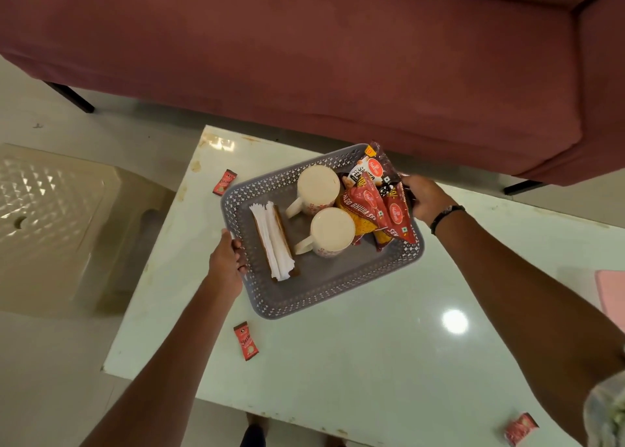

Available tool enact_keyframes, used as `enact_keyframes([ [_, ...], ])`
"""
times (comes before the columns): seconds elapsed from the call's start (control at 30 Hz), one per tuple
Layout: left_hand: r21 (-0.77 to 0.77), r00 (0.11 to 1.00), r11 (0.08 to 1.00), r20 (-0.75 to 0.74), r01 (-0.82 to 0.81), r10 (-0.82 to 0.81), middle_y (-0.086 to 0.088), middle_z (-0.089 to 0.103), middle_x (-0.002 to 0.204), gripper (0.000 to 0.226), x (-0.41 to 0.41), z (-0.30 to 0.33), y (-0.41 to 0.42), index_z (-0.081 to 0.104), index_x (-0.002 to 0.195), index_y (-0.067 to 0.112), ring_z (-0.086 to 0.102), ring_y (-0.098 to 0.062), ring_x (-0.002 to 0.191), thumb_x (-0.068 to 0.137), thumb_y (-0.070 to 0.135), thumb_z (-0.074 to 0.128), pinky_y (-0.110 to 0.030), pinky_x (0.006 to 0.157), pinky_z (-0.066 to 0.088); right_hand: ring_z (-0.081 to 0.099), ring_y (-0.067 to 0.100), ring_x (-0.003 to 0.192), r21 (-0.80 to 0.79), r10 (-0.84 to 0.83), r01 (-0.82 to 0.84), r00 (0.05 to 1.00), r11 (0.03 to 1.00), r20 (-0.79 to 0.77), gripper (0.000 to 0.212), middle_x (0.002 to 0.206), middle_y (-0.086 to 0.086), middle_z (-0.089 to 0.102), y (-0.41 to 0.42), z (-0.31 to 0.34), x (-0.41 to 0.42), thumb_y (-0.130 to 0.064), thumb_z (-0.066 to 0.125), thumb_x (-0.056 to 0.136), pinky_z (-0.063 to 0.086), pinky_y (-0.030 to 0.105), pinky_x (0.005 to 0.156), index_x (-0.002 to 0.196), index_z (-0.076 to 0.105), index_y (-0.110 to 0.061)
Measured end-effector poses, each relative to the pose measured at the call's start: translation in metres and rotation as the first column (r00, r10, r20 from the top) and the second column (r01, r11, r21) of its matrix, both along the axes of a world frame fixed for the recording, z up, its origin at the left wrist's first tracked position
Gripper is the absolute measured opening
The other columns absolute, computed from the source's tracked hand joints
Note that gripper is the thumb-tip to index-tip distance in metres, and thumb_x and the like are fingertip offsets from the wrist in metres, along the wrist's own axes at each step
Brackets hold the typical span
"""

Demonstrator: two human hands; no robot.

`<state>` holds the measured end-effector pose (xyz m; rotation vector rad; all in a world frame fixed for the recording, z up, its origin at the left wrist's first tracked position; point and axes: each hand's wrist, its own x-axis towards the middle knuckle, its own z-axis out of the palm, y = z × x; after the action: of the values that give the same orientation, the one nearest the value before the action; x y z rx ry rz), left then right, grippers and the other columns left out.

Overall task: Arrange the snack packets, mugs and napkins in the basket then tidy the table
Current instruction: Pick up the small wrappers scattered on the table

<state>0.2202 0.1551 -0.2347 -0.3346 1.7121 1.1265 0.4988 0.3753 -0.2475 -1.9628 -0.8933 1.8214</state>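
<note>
Glossy pale-green table [389,338] before a maroon fabric sofa [304,58], with both hands gripping a grey perforated plastic basket [304,298].

Left hand [226,260] curls round the basket's near-left rim, and right hand [426,198] clasps the far-right rim beside the red foil snack packets [375,203], both arms stretched forward. Inside stand two white ceramic mugs [329,232], handles pointing left, and a stack of white paper napkins [274,243] on a brown holder lies along the left side. Three small red sachets [246,341] lie loose on the table outside the basket. A beige plastic stool [61,223] stands at left.
</note>
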Motion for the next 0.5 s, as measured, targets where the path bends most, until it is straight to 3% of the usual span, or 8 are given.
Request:
enact_keyframes([
  [0.17,0.02,0.995,0.996,-0.05,0.087,-0.086,0.01,0.036,0.031,0.048,0.011,0.007,-0.002,0.039,0.058,0.019,0.027,-0.003,0.027,0.095,0.05,0.039,-0.022,0.043,0.021,0.068,0.023,0.083,0.016,-0.122,0.124,0.988,0.992,-0.09,0.028,0.089,0.009,0.073,-0.039,0.014,0.029,-0.037,0.069,0.082,0.053,0.042,0.091,0.09,0.071,-0.011],
  [0.27,0.042,0.987,0.988,-0.062,0.151,-0.148,0.01,0.037,0.029,0.047,0.022,0.022,-0.002,0.038,0.058,0.018,0.028,-0.003,0.024,0.095,0.049,0.039,-0.017,0.032,0.024,0.064,0.033,0.11,-0.008,-0.098,0.098,0.975,0.995,-0.199,0.056,0.112,0.013,0.07,-0.062,0.006,0.067,-0.056,0.07,0.073,0.046,0.053,0.101,0.109,0.07,-0.013],
  [0.33,0.044,0.981,0.982,-0.067,0.182,-0.179,0.01,0.038,0.028,0.046,0.034,0.032,-0.003,0.038,0.059,0.018,0.029,-0.003,0.022,0.095,0.047,0.04,-0.01,0.028,0.023,0.061,0.033,0.114,-0.021,-0.125,0.123,0.972,0.992,-0.198,0.057,0.118,0.013,0.067,-0.083,0.013,0.087,-0.055,0.065,0.078,0.046,0.052,0.101,0.118,0.065,-0.014],
  [0.43,0.023,0.966,0.968,-0.076,0.251,-0.249,0.01,0.041,0.029,0.045,0.054,0.041,-0.007,0.041,0.059,0.018,0.031,-0.002,0.022,0.092,0.048,0.046,-0.009,0.028,0.023,0.062,0.034,0.105,-0.067,-0.242,0.233,0.947,0.97,-0.213,0.048,0.115,0.019,0.066,-0.122,0.03,0.111,-0.04,0.064,0.085,0.048,0.05,0.099,0.118,0.064,-0.006],
  [0.5,0.003,0.955,0.959,-0.085,0.285,-0.283,0.01,0.043,0.032,0.045,0.07,0.043,-0.014,0.043,0.058,0.017,0.032,-0.003,0.023,0.09,0.047,0.049,-0.009,0.029,0.024,0.068,0.027,0.083,-0.099,-0.303,0.288,0.927,0.952,-0.222,0.037,0.09,0.014,0.072,-0.148,0.041,0.129,-0.034,0.061,0.088,0.057,0.041,0.084,0.106,0.068,-0.003],
])
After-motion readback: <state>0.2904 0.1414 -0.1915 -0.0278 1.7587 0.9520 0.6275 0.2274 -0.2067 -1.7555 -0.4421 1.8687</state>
